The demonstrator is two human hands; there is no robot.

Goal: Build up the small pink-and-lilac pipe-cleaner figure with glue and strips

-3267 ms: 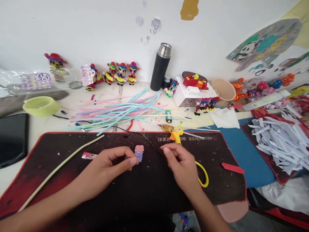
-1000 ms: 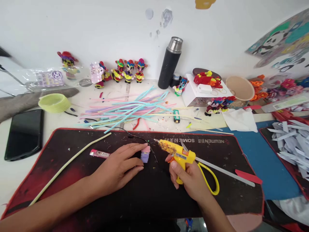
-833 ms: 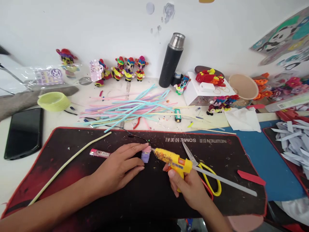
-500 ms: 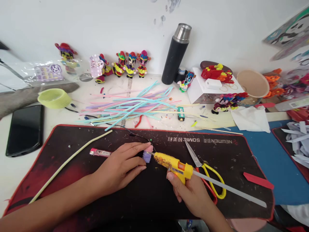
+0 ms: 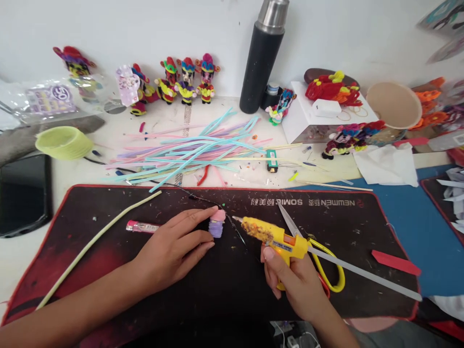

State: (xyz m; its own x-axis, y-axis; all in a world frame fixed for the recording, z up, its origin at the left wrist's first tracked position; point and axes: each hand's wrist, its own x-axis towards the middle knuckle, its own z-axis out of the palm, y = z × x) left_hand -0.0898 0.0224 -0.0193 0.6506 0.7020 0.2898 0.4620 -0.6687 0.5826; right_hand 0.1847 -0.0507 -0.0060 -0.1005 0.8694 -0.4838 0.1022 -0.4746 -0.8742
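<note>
My left hand (image 5: 177,246) lies on the dark mat, its fingers closed on a small pink and purple fuzzy piece (image 5: 216,228) that looks wound from pipe cleaners. In my right hand (image 5: 290,270) is a yellow hot glue gun (image 5: 273,235) with a long whitish glue stick (image 5: 366,270) sticking out of its back. The gun's nozzle points left, a short gap from the fuzzy piece. Under and behind the gun lie scissors (image 5: 335,280) with red and yellow handles. A pink lighter (image 5: 142,226) rests beside my left hand.
A pale yellow pipe cleaner (image 5: 97,246) curves across the mat (image 5: 203,299). Behind it lie loose pastel pipe cleaners (image 5: 192,154). Several fuzzy figures (image 5: 186,82) and a black thermos (image 5: 261,63) stand by the wall. A phone (image 5: 25,195) lies left, a red strip (image 5: 396,262) right.
The glue gun in my right hand has moved right, its nozzle now away from the fuzzy piece. My left hand still holds the piece. The camera view has shifted a little.
</note>
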